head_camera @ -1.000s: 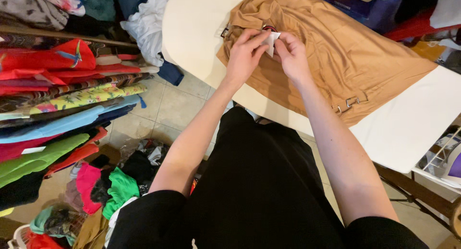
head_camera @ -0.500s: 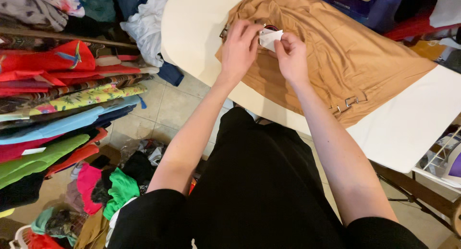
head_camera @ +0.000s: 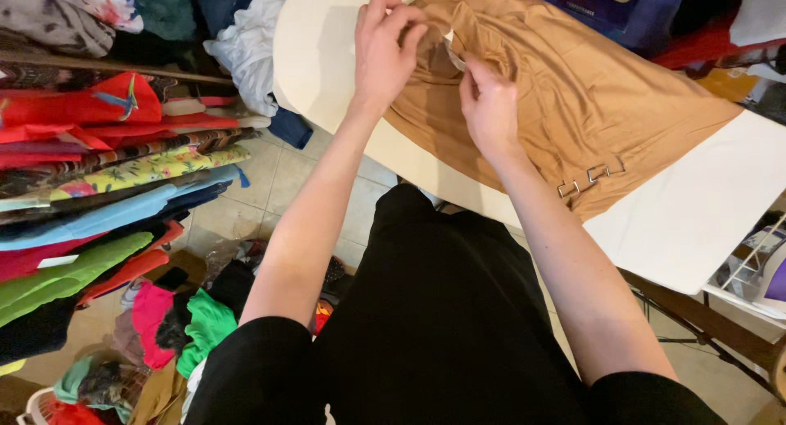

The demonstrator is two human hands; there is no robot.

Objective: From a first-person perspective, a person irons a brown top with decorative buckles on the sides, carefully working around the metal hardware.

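Observation:
A tan garment [head_camera: 573, 89] with small metal buckles [head_camera: 588, 178] lies spread over a cream ironing board [head_camera: 679, 220]. My left hand [head_camera: 386, 48] pinches the tan fabric near the board's rounded end. Beside it, my right hand [head_camera: 489, 106] grips the cloth, its fingers closed at a small white tag [head_camera: 452, 50] sewn into the garment. Both hands touch the fabric, a few centimetres apart. My black clothing fills the lower middle of the view.
A stack of folded colourful clothes [head_camera: 90, 187] sits at the left. Loose garments [head_camera: 172, 327] lie heaped on the tiled floor [head_camera: 270, 187]. White cloth [head_camera: 246, 44] hangs beside the board's end. A wire rack [head_camera: 753, 269] stands at the right.
Both hands have shifted up toward the board's rounded end. The white tag, held up between both hands before, now lies lower by the right fingers, and the left hand pinches fabric.

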